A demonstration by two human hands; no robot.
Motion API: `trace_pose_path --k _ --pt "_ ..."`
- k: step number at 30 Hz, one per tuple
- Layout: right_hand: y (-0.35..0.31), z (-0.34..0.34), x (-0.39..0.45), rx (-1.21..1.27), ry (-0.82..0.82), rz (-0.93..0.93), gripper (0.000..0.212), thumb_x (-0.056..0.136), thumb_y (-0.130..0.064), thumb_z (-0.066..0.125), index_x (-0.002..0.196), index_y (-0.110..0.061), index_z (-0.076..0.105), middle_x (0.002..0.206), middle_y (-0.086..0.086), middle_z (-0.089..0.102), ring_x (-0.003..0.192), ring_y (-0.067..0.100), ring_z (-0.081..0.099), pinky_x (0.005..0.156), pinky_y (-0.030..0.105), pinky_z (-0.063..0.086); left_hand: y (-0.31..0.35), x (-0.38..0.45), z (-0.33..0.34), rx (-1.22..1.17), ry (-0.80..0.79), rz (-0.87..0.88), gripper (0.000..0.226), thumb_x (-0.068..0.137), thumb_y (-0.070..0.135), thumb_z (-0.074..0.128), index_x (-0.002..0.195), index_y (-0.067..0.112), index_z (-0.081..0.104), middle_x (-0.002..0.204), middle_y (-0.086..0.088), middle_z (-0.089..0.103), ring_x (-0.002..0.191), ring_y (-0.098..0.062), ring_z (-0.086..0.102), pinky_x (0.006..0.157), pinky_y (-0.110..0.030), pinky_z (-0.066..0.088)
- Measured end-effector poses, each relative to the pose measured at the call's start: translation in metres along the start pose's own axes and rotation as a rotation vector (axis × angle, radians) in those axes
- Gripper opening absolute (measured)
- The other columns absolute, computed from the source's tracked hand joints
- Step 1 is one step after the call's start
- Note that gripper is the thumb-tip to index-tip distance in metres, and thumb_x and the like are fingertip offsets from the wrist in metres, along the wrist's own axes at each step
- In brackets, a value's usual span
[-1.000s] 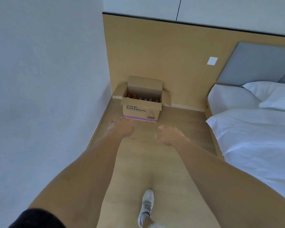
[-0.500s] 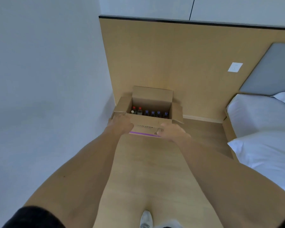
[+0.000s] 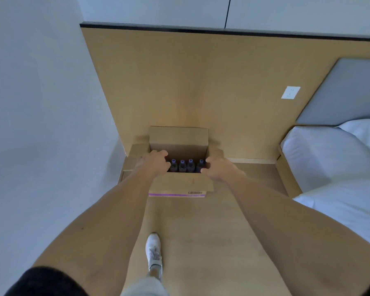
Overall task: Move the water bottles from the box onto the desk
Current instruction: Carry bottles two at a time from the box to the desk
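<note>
Bottles (image 3: 186, 165) stand upright in the box (image 3: 179, 184) on the floor, four caps showing between your hands. Your left hand (image 3: 155, 163) curls over the left end of the row, your right hand (image 3: 217, 168) over the right; I cannot tell whether either has closed on a bottle. Lifting two end bottles at once could drag a neighbour over. No desk is in view.

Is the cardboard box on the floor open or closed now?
Open. The box has its flaps folded out, and four bottle caps show inside, between the left hand and right hand.
</note>
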State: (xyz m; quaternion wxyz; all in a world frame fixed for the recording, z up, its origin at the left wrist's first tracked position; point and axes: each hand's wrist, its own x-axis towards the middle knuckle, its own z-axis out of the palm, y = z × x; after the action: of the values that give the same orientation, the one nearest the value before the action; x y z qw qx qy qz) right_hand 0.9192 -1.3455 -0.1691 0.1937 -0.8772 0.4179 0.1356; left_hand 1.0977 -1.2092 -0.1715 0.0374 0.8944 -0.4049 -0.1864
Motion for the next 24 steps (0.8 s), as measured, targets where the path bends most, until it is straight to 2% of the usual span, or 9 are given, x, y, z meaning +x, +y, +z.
trace_pose_path --k 4,8,10,16,24 --pt "-0.006 -0.022 0.063 -0.015 0.001 0.033 0.050 0.097 -0.044 0.045 0.140 -0.018 0.045 0.135 0.009 0.055 0.124 0.031 0.049 0.086 0.035 0.040 -0.002 0.081 -0.011 0.004 -0.037 0.070 0.051 0.102 0.038 0.044 0.152 0.025 0.037 0.151 -0.009 0.045 0.136 -0.032 0.043 0.112 -0.047 0.036" --pt "-0.024 -0.036 0.121 0.048 -0.028 0.067 0.059 0.097 -0.046 0.046 0.150 -0.021 0.037 0.147 0.008 0.047 0.133 0.031 0.044 0.105 0.041 0.042 -0.006 0.153 -0.024 0.035 -0.114 0.135 0.053 0.103 0.039 0.042 0.154 0.026 0.035 0.151 -0.010 0.046 0.137 -0.032 0.043 0.113 -0.048 0.035" --pt "-0.035 -0.040 0.150 0.065 -0.046 0.086 0.061 0.098 -0.048 0.046 0.152 -0.022 0.035 0.151 0.008 0.043 0.135 0.031 0.043 0.108 0.041 0.040 -0.010 0.185 -0.032 0.052 -0.144 0.155 0.052 0.103 0.039 0.042 0.153 0.027 0.035 0.151 -0.009 0.047 0.136 -0.031 0.044 0.112 -0.047 0.036" --pt "-0.056 -0.043 0.221 0.146 -0.070 0.128 0.060 0.097 -0.049 0.049 0.150 -0.023 0.038 0.150 0.009 0.043 0.134 0.031 0.044 0.108 0.041 0.041 -0.016 0.269 -0.046 0.088 -0.189 0.201 0.048 0.102 0.039 0.043 0.149 0.026 0.040 0.148 -0.010 0.049 0.133 -0.033 0.046 0.109 -0.047 0.039" --pt "-0.041 -0.039 0.300 0.145 -0.150 0.176 0.063 0.095 -0.051 0.050 0.151 -0.027 0.036 0.153 0.007 0.041 0.137 0.031 0.041 0.108 0.041 0.038 -0.024 0.345 -0.032 0.148 -0.265 0.198 0.047 0.103 0.039 0.042 0.148 0.028 0.041 0.145 -0.008 0.051 0.130 -0.031 0.048 0.103 -0.047 0.037"
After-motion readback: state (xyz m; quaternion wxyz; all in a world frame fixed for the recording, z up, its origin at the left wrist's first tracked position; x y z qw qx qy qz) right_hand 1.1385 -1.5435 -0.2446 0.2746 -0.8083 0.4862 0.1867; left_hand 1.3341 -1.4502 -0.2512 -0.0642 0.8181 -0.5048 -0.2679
